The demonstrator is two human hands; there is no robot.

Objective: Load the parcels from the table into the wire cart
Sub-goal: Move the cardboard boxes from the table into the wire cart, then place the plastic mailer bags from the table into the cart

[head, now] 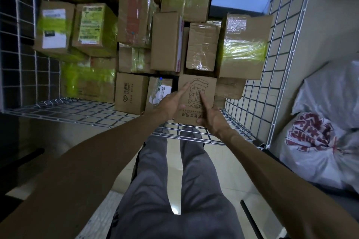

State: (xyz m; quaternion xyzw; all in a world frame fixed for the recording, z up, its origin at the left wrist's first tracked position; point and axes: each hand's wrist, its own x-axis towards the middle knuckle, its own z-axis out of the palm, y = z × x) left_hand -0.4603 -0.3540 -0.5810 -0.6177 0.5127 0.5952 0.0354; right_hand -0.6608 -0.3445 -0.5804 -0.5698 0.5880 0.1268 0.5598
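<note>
left hand, right hand clasp printed box between them

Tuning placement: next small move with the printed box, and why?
Left hand and right hand hold the small brown line-drawing cardboard box over the silver wire cart, beside a dark gap; probably lower it straight down.

Dim, fisheye edges, slight blur

Both arms out forward, converging. Left grip pinches box left edge: fingers straight along side, thumb on face. Right grip holds right side, index finger flat across face, thumb at near edge.
</note>
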